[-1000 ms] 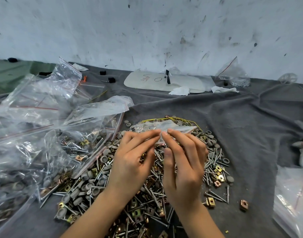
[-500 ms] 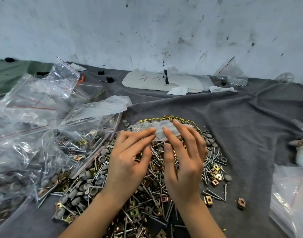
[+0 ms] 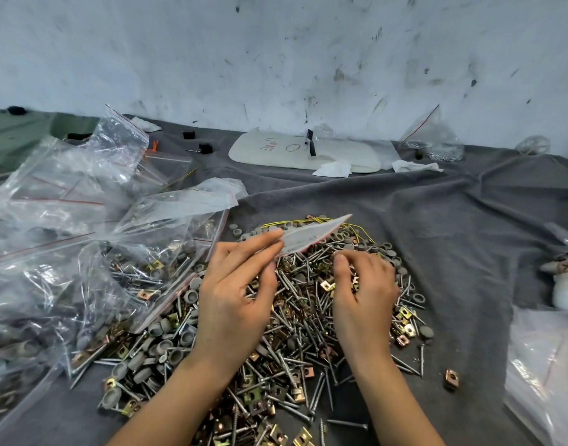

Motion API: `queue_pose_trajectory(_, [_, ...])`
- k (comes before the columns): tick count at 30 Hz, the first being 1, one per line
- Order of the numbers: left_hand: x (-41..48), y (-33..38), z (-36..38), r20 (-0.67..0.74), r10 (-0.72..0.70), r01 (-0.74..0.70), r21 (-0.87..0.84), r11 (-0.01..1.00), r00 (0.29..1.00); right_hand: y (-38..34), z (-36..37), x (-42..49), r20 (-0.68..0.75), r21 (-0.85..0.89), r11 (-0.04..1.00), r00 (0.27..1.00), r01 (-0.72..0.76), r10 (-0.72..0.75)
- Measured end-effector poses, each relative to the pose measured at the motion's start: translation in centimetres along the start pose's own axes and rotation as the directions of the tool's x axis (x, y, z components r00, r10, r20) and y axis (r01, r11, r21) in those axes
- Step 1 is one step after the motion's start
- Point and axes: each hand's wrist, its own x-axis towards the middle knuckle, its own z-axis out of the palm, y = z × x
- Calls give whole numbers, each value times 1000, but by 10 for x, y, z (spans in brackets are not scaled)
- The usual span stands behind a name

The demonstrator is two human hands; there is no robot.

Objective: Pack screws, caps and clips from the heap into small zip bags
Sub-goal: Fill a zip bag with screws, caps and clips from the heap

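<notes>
Over the heap (image 3: 295,320), left hand (image 3: 231,304) pinches a small bag (image 3: 311,235); right hand (image 3: 363,297) dips curled fingers (image 3: 342,268) among screws (image 3: 308,365), grip unclear.

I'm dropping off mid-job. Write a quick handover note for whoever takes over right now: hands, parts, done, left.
Left hand: pinches the small zip bag over the heap; it looks flat, nothing visibly inside.
Right hand: fingers curled down on the heap; whether it holds a part cannot be told.
Heap of screws, caps and clips lies on the grey cloth; one clip strays right.
Done: bag in hand. Left: open, fill, zip it; much of the heap remains.
</notes>
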Motion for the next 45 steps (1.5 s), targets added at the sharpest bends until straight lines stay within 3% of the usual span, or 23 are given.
queue_pose_trajectory(4, [2,0,0,-8,-11,11,-31,999,1000,5,10,-6,283,-170,985,959,23,26])
queue_pose_trajectory(6, [5,-3,-2,-45,-121,114,-125,986,992,5,11,-7,353,-211,977,935,37,41])
queue_pose_trajectory(8, [10,-7,-7,-97,-330,295,-267,918,939,5,10,-7,365,-250,967,930,46,50])
queue_pose_trajectory(9, [14,-11,-10,-125,-459,392,-359,847,879,4,9,-7,369,-276,960,928,52,56])
queue_pose_trajectory(11, [22,-26,-16,-163,-726,524,-590,614,668,2,9,-8,374,-311,948,926,67,57])
queue_pose_trajectory(13, [30,-44,-25,-120,-895,497,-796,346,430,1,9,-9,381,-316,946,923,71,58])
queue_pose_trajectory(15, [34,-61,-32,-88,-946,418,-882,220,312,1,9,-9,393,-310,948,917,66,65])
queue_pose_trajectory(18, [36,-72,-36,-124,-955,371,-902,222,271,1,9,-9,400,-332,940,914,76,68])
queue_pose_trajectory(25, [37,-70,-33,-145,-954,323,-918,228,262,0,10,-9,366,-340,939,927,55,78])
queue_pose_trajectory(28, [37,-68,-33,-144,-948,345,-907,241,283,0,11,-11,299,-269,963,952,11,73])
queue_pose_trajectory(30, [35,-64,-33,-183,-918,401,-857,325,352,0,11,-10,241,-206,978,968,-19,70])
queue_pose_trajectory(32, [32,-54,-31,-241,-835,462,-741,487,494,2,10,-7,209,-214,976,975,-31,76])
queue_pose_trajectory(34, [27,-39,-28,-254,-674,435,-598,673,693,4,8,-5,226,-286,958,969,-29,96])
queue_pose_trajectory(36, [21,-27,-24,-190,-484,347,-486,802,854,8,8,-6,253,-365,931,962,-5,104])
queue_pose_trajectory(38, [14,-20,-19,-80,-298,248,-375,893,951,10,10,-7,257,-443,896,962,33,92])
queue_pose_trajectory(41, [7,-13,-10,57,-116,127,-248,961,992,11,15,-6,222,-507,861,971,39,87])
queue_pose_trajectory(45, [4,-8,-3,111,-8,27,-169,985,994,10,23,-2,164,-516,856,983,11,86])
